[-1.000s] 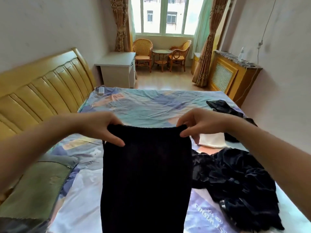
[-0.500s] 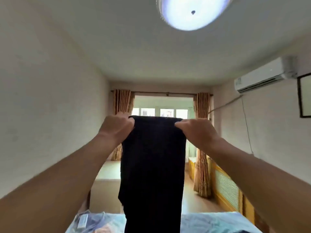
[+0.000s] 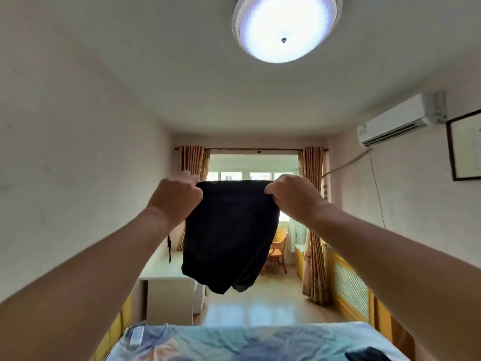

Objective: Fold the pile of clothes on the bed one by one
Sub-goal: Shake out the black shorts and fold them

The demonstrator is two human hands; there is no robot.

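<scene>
I have the black garment (image 3: 229, 235) lifted high in front of me, well above the bed (image 3: 234, 342), its top edge stretched level between both hands. My left hand (image 3: 177, 198) has its grip closed on the left corner of that edge, fingers curled over the cloth, and my right hand (image 3: 294, 196) pinches the right corner the same way. The lower end hangs free and looks bunched and swung up, so it clears the bed entirely.

I judge this to be the shake-out step for one item: holding it up by its edge to let it hang straight before any fold is made. No fold shows in it yet. The next move, as I see it, calls for letting the cloth settle, then lowering it flat onto the bedspread with the edge kept taut so it lands smooth, and only then folding.

As for containers, I see none in view, no basket or box for finished pieces. A dark bit of cloth (image 3: 364, 355) shows at the lower right corner on the bed, likely part of the pile, though too little shows to be sure. A white desk (image 3: 166, 269) stands beyond the bed at the left, and nothing on it is visible to me
</scene>
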